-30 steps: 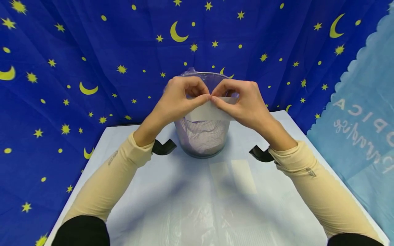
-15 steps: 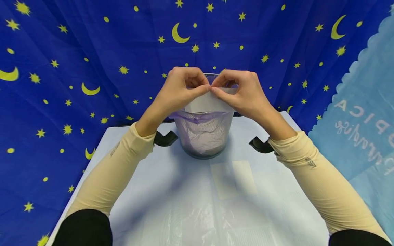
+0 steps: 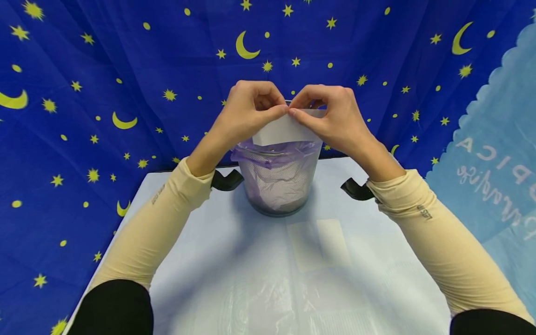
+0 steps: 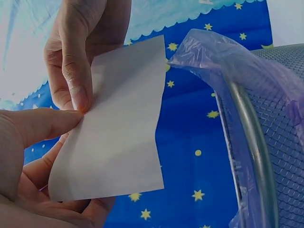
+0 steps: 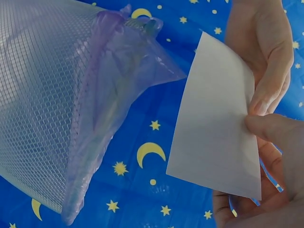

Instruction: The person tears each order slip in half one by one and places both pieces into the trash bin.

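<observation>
Both hands pinch one white paper sheet (image 3: 284,130): the left hand (image 3: 249,104) and the right hand (image 3: 335,111) have their thumbs on the side facing the wearer and their fingers curled behind, with the thumb tips meeting near the middle of the upper edge. With each grip so close to the other, the pull or turn of either would probably act on one short stretch of that edge, while the rest hangs unsupported, which likely explains the slight bow seen in both wrist views. The sheet is on the near side of a wire-mesh wastebasket (image 3: 276,181), in front of its mouth and apart from it, perhaps so that the paper can be handled without the rim in the way. The wastebasket stands upright toward the back of the tabletop (image 3: 234,288), leaving room for the forearms. Its purple plastic liner (image 3: 247,151) is folded over the rim, presumably so it does not slip inside. A pale flat rectangle (image 3: 333,237) lies nearer the wearer; whether it is paper cannot be told. A star-and-moon curtain (image 3: 188,56) hangs behind, apparently as a plain screen.
</observation>
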Demonstrator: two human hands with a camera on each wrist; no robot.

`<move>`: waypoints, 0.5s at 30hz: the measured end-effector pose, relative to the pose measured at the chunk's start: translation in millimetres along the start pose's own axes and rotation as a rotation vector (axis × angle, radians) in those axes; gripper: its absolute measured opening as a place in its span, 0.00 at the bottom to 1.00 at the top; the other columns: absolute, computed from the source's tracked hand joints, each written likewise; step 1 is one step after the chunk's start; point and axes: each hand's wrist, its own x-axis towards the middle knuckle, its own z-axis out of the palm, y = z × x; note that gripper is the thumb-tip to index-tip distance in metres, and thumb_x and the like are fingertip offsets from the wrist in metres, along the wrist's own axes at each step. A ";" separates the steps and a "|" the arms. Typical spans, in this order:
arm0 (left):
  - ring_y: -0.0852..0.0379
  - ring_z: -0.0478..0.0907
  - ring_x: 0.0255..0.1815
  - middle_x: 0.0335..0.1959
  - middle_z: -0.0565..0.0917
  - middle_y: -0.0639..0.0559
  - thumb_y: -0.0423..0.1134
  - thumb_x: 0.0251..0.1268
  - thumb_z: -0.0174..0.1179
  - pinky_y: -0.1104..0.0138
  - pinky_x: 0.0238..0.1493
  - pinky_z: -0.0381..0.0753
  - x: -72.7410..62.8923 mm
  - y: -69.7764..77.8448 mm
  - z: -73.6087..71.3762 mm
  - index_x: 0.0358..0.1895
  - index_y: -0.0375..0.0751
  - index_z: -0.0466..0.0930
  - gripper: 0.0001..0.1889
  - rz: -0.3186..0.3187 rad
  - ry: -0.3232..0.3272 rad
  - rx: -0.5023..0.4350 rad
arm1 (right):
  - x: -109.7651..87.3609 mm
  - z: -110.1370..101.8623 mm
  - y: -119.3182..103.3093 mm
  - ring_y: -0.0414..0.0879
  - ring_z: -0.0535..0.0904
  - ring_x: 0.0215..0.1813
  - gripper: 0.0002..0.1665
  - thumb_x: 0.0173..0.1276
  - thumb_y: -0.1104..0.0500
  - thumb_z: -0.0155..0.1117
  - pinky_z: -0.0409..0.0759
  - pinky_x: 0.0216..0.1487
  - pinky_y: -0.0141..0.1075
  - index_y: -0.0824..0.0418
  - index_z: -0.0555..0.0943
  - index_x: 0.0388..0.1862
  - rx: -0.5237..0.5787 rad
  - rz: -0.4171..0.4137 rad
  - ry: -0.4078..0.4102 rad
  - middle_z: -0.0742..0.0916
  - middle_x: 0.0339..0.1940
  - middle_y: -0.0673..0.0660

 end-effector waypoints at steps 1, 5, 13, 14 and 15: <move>0.57 0.82 0.28 0.31 0.89 0.48 0.35 0.70 0.70 0.68 0.35 0.77 0.7 0.1 -0.2 0.36 0.39 0.89 0.04 -0.002 0.002 0.001 | 0.7 -0.3 0.4 0.34 0.84 0.43 0.09 0.74 0.54 0.73 0.81 0.48 0.28 0.57 0.91 0.38 -0.002 0.001 0.001 0.92 0.36 0.48; 0.57 0.82 0.29 0.32 0.89 0.48 0.34 0.70 0.70 0.68 0.35 0.77 3.1 -0.2 -0.1 0.37 0.39 0.90 0.04 -0.007 0.004 0.003 | 2.6 -0.4 2.3 0.34 0.84 0.43 0.09 0.73 0.53 0.73 0.80 0.46 0.27 0.57 0.91 0.38 -0.012 0.006 0.007 0.92 0.36 0.49; 0.56 0.80 0.30 0.33 0.88 0.47 0.33 0.72 0.68 0.67 0.36 0.75 7.7 -0.9 -0.5 0.38 0.38 0.89 0.04 -0.019 0.002 -0.009 | 7.2 -0.6 5.7 0.35 0.84 0.40 0.10 0.73 0.54 0.73 0.81 0.47 0.27 0.59 0.91 0.37 -0.008 0.008 0.025 0.92 0.35 0.51; 0.56 0.80 0.30 0.33 0.88 0.47 0.33 0.72 0.68 0.67 0.36 0.74 8.2 -1.0 -0.7 0.38 0.38 0.89 0.04 -0.023 0.002 -0.014 | 8.0 -0.5 6.3 0.35 0.84 0.39 0.10 0.73 0.54 0.74 0.82 0.47 0.27 0.60 0.91 0.36 0.000 0.008 0.027 0.92 0.35 0.51; 0.56 0.79 0.31 0.33 0.87 0.47 0.33 0.73 0.67 0.67 0.36 0.74 8.8 -1.1 -1.0 0.38 0.37 0.88 0.04 -0.028 0.000 -0.019 | 8.9 -0.3 6.8 0.35 0.84 0.39 0.10 0.72 0.54 0.74 0.82 0.48 0.27 0.60 0.91 0.36 0.009 0.008 0.029 0.92 0.34 0.51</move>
